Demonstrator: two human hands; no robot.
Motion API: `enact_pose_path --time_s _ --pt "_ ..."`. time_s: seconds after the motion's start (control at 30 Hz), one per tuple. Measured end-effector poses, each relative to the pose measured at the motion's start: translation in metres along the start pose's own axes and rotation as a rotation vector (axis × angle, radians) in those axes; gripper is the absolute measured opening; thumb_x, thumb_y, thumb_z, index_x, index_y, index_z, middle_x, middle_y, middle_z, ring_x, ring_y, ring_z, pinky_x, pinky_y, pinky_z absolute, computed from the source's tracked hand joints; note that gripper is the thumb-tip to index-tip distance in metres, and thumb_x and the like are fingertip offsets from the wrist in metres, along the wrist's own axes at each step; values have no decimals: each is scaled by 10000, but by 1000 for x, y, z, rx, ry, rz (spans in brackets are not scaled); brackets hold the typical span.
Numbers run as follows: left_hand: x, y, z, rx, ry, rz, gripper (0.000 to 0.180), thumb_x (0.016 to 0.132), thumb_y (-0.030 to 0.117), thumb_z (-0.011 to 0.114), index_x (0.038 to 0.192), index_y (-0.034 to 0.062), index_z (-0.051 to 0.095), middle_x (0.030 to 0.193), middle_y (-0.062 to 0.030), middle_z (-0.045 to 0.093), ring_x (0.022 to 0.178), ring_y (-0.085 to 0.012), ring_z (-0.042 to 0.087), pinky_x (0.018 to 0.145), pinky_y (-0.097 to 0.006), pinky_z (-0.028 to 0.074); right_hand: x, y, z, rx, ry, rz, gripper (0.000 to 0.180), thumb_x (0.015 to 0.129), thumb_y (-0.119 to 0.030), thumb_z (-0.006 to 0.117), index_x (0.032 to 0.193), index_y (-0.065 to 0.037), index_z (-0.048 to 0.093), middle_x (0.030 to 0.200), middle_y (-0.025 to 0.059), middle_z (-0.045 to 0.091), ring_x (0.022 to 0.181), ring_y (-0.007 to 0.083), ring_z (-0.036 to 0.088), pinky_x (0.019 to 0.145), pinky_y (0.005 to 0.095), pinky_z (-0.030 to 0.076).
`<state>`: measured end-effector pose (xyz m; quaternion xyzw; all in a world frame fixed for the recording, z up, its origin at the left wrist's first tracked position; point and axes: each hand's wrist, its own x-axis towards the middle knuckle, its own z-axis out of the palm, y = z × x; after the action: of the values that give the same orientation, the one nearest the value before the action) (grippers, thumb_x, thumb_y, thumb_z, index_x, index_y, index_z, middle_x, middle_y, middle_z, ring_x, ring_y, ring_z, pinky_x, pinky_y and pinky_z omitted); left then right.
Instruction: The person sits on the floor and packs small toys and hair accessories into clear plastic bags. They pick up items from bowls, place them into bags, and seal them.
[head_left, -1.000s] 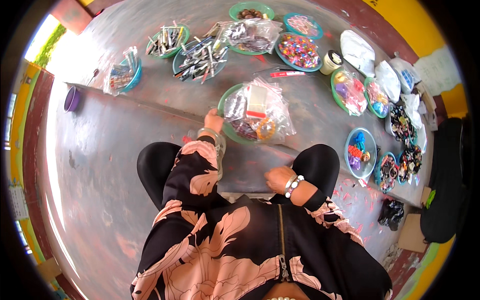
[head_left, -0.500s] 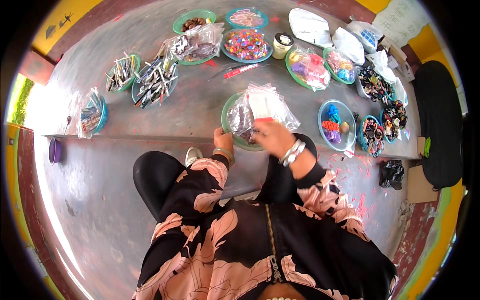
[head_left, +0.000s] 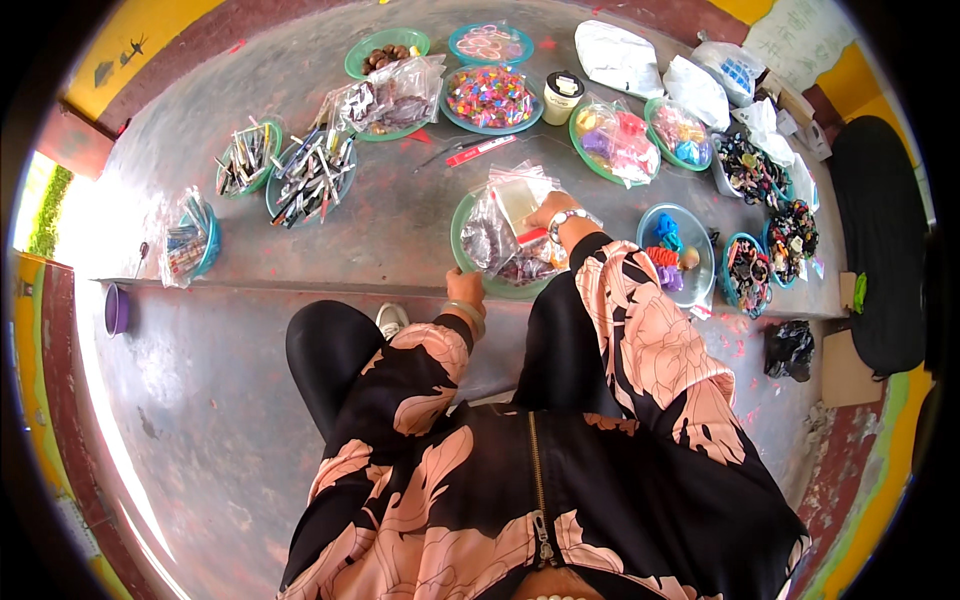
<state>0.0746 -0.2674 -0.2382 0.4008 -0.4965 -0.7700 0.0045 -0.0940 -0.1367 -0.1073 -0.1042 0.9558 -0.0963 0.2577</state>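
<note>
In front of me a green basin (head_left: 462,262) holds clear plastic bags (head_left: 484,238) with dark brown contents, at the edge of the grey ledge. My left hand (head_left: 465,288) is closed on the basin's near left rim. Over the basin's far right side, my right hand (head_left: 552,208) has its fingers closed on a clear zip bag (head_left: 516,203) with a red strip. That bag looks flat and pale, and its contents cannot be made out. The right fingertips are partly hidden by the hand itself.
Beyond the basin lie a red-and-white packet (head_left: 480,150) and a lidded cup (head_left: 562,98). Bowls of colourful beads (head_left: 491,98) and pens (head_left: 312,175) stand farther back and left. To the right are a bowl of scrunchies (head_left: 664,252) and baskets of hair ties (head_left: 748,268).
My right hand has moved away from me, from the basin's near side to the zip bag at its far right. My left hand stays at the rim.
</note>
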Motion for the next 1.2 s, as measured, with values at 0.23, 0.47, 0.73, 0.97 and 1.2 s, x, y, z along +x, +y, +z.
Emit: enact_pose_path --time_s 0.23,0.47,0.73,0.97,1.2 --pt "-31 35 -15 215 350 82 497 738 104 552 1217 42 433 1027 -145 553 819 -217 547 693 -340 455 30 10 10 -70 34 -163 395 689 -382 702 931 -73 661 845 100 646 732 219 611 607 332 477" --pt "-57 52 -24 -87 138 58 371 756 69 533 1126 75 499 810 -43 492 677 -147 457 605 -314 390 -9 35 -2 1202 20 136 308 714 -196 728 950 -27 627 793 56 624 609 180 582 519 304 471" --pt "-75 52 -22 -74 -45 60 219 771 66 562 990 65 561 904 -42 574 869 -156 531 758 -310 420 -44 115 17 1913 101 169 286 801 -144 587 1045 -3 534 892 118 628 705 228 610 534 320 477" --pt "-90 64 -7 -155 -130 -20 151 817 72 537 965 49 558 930 -54 583 886 -160 544 754 -300 438 -79 255 57 2014 335 391 320 809 -147 567 1099 -55 467 1004 120 600 871 264 595 696 417 477" --pt "-81 59 -11 -102 -120 -14 151 822 77 537 968 46 551 952 -69 587 886 -177 553 750 -303 449 -93 318 56 1996 540 527 203 836 -131 513 1034 -93 490 923 98 584 778 258 574 650 421 458"
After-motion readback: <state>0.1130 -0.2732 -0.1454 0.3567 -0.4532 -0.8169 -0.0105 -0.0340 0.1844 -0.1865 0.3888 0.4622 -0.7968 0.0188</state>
